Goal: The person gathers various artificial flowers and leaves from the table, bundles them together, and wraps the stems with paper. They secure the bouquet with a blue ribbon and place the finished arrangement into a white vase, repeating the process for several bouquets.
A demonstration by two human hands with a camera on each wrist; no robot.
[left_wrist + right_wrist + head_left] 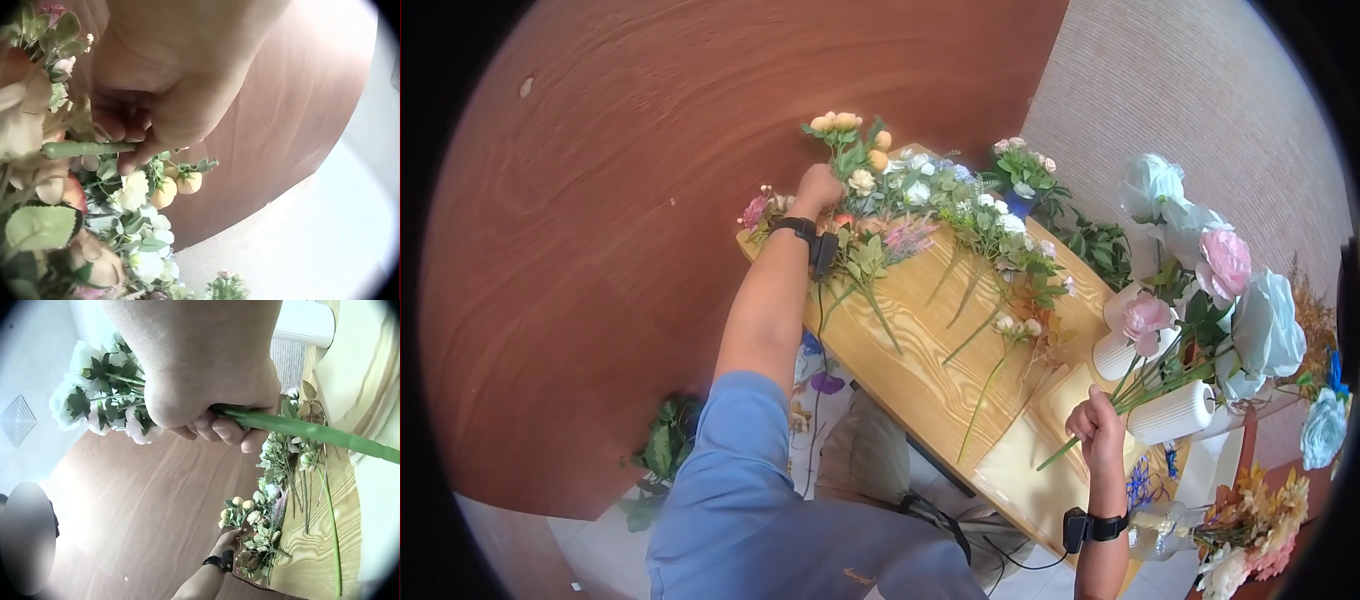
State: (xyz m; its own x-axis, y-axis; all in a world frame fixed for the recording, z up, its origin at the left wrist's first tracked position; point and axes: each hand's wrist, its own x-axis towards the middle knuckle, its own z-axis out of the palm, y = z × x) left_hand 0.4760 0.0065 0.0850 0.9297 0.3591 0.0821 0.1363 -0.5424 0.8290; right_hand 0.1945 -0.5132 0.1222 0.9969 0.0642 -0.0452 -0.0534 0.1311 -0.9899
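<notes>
At the far left end of the wooden table [920, 320], my left hand [818, 187] grips a stem of yellow-orange artificial flowers [840, 122]. The cut end of its green stem [87, 149] pokes out below the fingers in the left wrist view. Mixed artificial flowers lie right beneath that hand, a cream bloom [132, 190] among them. My right hand [1095, 425] holds a bunch of large artificial flowers by its thick green stems [312, 431]. Pink blooms [1225, 265] and pale blue blooms [1268, 322] top this bunch, which leans up and right.
White ribbed vases [1170, 412] stand behind the right hand's bunch. A single white-budded stem [985, 400] lies near the table's front edge, beside cream paper sheets [1030, 465]. Peach and pink flowers [1265, 535] are at lower right. A brown wall [650, 200] borders the table's far left.
</notes>
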